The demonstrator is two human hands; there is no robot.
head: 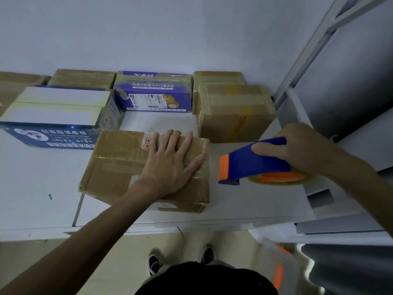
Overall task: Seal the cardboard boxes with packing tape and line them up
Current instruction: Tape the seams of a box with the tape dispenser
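A flat brown cardboard box [119, 167] lies on the white table [38, 188] in front of me, with clear tape over its top. My left hand [170, 165] presses flat on the box's right half, fingers spread. My right hand [297, 150] grips a blue and orange tape dispenser [251, 165] just right of the box, its orange end pointing at the box's right edge. A roll of clear tape [280, 179] sits in the dispenser, partly hidden under my wrist.
Along the wall stand several boxes: a purple printed box [153, 92], a brown box [234, 111] at the right, a large blue and white box [55, 116] at the left, more brown boxes behind. A metal frame [302, 60] rises at the right. My shoes show below the table edge.
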